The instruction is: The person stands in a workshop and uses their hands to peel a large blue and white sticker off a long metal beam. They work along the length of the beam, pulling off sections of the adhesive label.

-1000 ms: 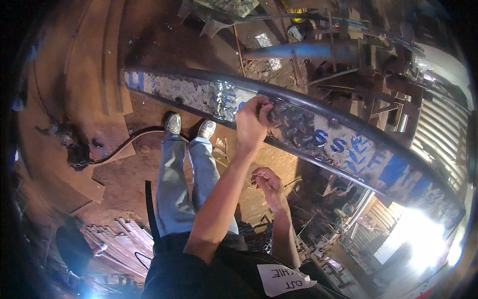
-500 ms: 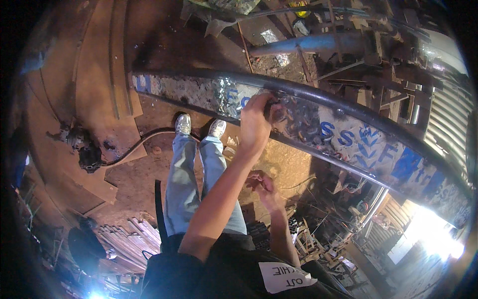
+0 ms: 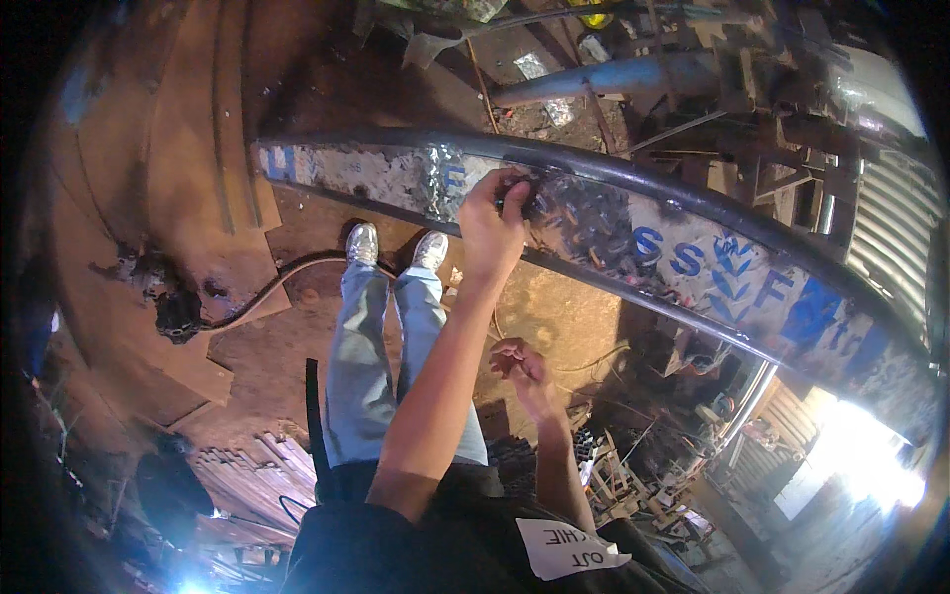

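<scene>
A long, narrow metal bench [image 3: 614,287] with a dark tube along its far side crosses in front of me. Its top is covered with a pale sheet bearing blue print [image 3: 653,233]. Over its middle, my left hand [image 3: 495,223] has the fingers curled in toward the thumb, around something dark that I cannot make out. A heap of small dark metal bits [image 3: 584,218] lies on the sheet just right of that hand. My right hand [image 3: 524,371] hovers below the bench's near edge, fingers loosely bent and apart, with nothing in it.
Brown sheet metal [image 3: 188,129] and a dark lump on a hose [image 3: 178,315] lie on the left floor. A blue pipe [image 3: 604,79] and scrap frames fill the far right. Metal bars [image 3: 257,475] are stacked at lower left. Bright light glares at lower right.
My left hand has shifted slightly left along the bench, away from the heap of metal bits. My right hand has stayed almost where it was.
</scene>
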A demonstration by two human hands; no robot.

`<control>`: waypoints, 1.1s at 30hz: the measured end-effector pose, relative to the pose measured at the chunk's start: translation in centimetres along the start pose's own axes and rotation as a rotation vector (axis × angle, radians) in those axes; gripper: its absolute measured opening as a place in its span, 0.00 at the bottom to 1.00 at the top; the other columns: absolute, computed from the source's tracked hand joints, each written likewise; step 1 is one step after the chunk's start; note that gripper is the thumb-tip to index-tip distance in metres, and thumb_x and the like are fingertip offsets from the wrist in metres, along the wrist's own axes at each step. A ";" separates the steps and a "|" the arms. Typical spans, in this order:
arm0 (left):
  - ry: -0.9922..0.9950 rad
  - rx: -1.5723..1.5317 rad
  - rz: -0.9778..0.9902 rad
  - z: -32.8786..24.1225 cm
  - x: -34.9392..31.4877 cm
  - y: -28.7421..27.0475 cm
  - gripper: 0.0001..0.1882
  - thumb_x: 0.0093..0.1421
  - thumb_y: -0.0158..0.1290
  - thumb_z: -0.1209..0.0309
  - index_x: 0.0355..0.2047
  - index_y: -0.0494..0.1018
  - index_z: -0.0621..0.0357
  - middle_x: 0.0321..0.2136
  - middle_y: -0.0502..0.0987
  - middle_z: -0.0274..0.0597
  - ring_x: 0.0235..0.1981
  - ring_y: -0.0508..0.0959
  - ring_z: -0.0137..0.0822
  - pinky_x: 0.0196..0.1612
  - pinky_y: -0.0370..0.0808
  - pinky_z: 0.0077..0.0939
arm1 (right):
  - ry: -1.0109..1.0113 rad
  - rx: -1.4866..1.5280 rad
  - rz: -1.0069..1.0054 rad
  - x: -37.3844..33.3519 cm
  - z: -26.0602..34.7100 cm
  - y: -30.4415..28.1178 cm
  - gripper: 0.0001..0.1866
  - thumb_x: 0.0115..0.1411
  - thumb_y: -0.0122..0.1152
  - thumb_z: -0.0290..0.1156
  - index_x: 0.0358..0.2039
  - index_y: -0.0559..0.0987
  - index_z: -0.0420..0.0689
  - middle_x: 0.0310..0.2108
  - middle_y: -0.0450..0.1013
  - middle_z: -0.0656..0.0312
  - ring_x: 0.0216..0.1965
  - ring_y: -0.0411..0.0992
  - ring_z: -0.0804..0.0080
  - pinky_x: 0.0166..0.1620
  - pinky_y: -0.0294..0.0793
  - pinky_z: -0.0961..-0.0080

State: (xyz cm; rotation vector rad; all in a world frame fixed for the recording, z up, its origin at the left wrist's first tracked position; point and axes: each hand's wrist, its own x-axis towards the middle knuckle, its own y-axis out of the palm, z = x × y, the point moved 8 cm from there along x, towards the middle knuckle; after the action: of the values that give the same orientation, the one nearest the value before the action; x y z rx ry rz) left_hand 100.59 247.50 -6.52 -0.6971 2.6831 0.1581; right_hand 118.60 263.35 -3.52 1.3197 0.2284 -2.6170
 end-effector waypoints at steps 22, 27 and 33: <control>0.189 0.148 -0.119 -1.5 -0.4 0.7 0.06 0.56 0.50 0.78 0.34 0.72 0.64 0.27 0.75 0.54 0.31 0.77 0.51 0.37 0.72 0.39 | 0.053 -0.006 0.038 0.2 -0.7 0.9 0.08 0.60 0.51 0.20 0.41 0.72 0.38 0.35 0.72 0.63 0.39 0.70 0.75 0.44 0.70 0.78; 0.199 0.170 -0.030 -2.1 0.2 -0.3 0.11 0.54 0.57 0.74 0.38 0.74 0.63 0.26 0.76 0.50 0.30 0.78 0.46 0.37 0.73 0.33 | 0.042 0.024 0.074 0.7 -0.7 1.6 0.09 0.60 0.49 0.17 0.41 0.72 0.38 0.35 0.71 0.64 0.40 0.70 0.75 0.46 0.70 0.78; 0.257 0.219 0.011 -3.2 0.5 0.2 0.13 0.51 0.61 0.73 0.37 0.75 0.62 0.26 0.77 0.50 0.26 0.78 0.44 0.33 0.74 0.33 | 0.041 -0.086 0.072 0.7 -0.8 2.0 0.10 0.60 0.47 0.18 0.42 0.72 0.39 0.35 0.71 0.64 0.38 0.70 0.76 0.44 0.69 0.79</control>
State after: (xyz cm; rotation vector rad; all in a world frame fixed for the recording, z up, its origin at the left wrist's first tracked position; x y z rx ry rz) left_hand 99.13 246.81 -3.73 -0.6735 2.8869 -0.2351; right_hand 119.31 261.55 -4.69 1.3286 0.2911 -2.4940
